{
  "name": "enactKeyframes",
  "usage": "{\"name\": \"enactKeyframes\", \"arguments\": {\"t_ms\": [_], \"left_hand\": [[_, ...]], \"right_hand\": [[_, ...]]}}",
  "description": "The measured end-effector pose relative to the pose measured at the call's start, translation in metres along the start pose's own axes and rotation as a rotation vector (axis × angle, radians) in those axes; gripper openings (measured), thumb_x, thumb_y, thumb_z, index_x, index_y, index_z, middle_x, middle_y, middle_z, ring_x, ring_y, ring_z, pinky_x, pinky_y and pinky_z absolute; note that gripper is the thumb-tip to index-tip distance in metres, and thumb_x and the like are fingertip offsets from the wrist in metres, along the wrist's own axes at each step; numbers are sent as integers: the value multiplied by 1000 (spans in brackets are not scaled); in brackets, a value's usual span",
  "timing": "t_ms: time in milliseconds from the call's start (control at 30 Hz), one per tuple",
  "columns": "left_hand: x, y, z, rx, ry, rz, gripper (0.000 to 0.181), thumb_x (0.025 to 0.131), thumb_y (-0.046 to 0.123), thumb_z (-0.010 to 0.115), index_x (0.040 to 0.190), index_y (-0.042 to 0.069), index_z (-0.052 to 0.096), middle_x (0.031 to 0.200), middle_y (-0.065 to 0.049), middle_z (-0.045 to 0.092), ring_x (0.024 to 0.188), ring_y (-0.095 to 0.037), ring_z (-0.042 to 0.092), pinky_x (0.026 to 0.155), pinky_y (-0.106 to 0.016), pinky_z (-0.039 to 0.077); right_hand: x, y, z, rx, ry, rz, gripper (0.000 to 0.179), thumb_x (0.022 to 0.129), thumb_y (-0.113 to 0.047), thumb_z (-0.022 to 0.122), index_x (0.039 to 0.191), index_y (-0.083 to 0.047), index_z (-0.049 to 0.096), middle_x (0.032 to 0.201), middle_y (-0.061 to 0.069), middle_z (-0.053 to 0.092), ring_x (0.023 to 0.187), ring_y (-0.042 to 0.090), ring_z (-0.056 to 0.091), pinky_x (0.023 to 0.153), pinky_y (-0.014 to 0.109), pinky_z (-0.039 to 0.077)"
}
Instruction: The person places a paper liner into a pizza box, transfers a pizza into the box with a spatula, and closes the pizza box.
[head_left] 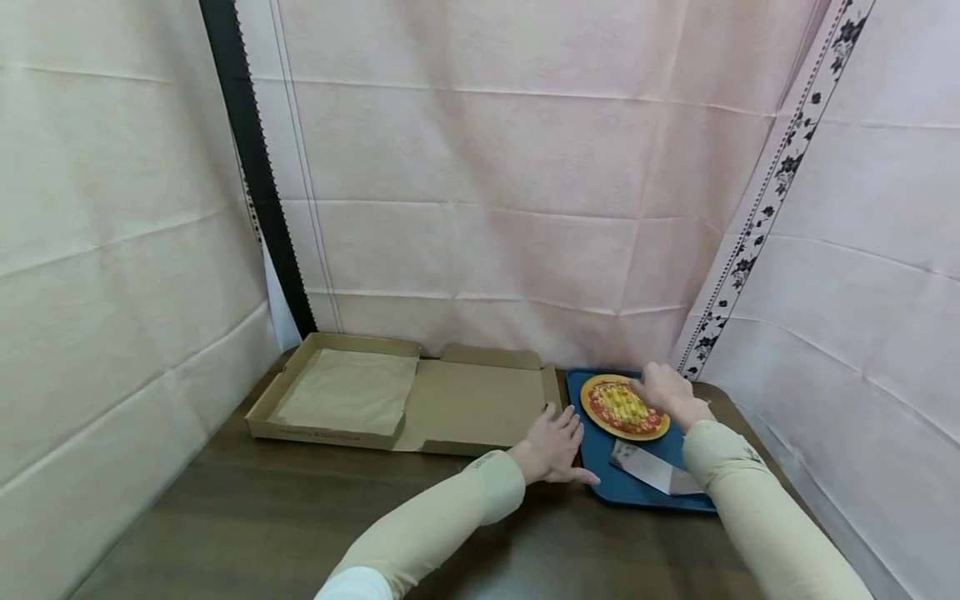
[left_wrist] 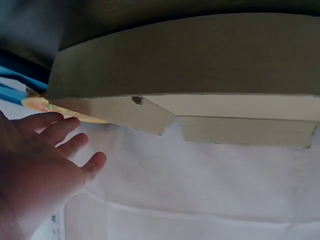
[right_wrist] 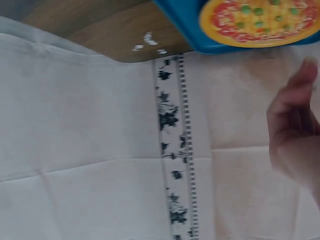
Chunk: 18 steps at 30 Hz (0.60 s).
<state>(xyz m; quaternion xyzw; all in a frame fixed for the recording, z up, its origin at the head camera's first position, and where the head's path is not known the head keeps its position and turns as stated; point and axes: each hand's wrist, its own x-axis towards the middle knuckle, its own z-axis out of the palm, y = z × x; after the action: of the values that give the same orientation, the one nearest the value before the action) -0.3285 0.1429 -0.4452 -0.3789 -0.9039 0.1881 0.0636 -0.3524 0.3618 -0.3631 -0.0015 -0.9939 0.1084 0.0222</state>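
My left hand (head_left: pixel 553 446), fingers spread, is between the open cardboard pizza box (head_left: pixel 480 404) and the blue tray (head_left: pixel 600 467). Its thumb reaches over the tray's left edge, and in the left wrist view the fingers (left_wrist: pixel 72 132) are clear of anything held. At the right side of the round pizza (head_left: pixel 626 408), my right hand (head_left: pixel 666 390) hovers with fingers loosely bent; nothing shows in its grasp in the right wrist view (right_wrist: pixel 295 120). The pizza, with red, yellow and green topping, lies on the tray. A flat metal server (head_left: pixel 652 468) lies in front of it, its handle end hidden by the right forearm.
A sheet of brown paper (head_left: pixel 348 387) lines the box's left half. The brown table (head_left: pixel 300 517) runs in front. Pale cloth curtains (head_left: pixel 480 167) hang behind and at both sides, close to the tray's right and back.
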Motion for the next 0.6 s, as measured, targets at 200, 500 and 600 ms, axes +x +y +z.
{"name": "enactKeyframes", "arguments": {"t_ms": [200,500,600], "left_hand": [[8,15,2,88,-34,2,102,77,90,10,152,24,30,159,4,28,151,-16,16,122,-42,13],[14,15,2,74,-75,-12,101,78,90,10,150,23,35,158,4,32,151,-17,18,123,-44,9],[14,14,1,76,-81,-7,100,78,89,10,150,24,35,158,4,32,151,-17,18,123,-46,7]], "right_hand": [[-19,28,0,24,-284,129,24,89,-16,64,69,-5,63,58,6,63,48,12,54,45,23,40],[-47,59,-5,-228,-622,306,27,71,-23,85,75,-5,66,70,3,62,66,15,56,64,27,48],[-51,65,3,-309,-677,383,27,68,-22,88,69,-9,65,68,0,57,66,12,52,65,24,47]]}}
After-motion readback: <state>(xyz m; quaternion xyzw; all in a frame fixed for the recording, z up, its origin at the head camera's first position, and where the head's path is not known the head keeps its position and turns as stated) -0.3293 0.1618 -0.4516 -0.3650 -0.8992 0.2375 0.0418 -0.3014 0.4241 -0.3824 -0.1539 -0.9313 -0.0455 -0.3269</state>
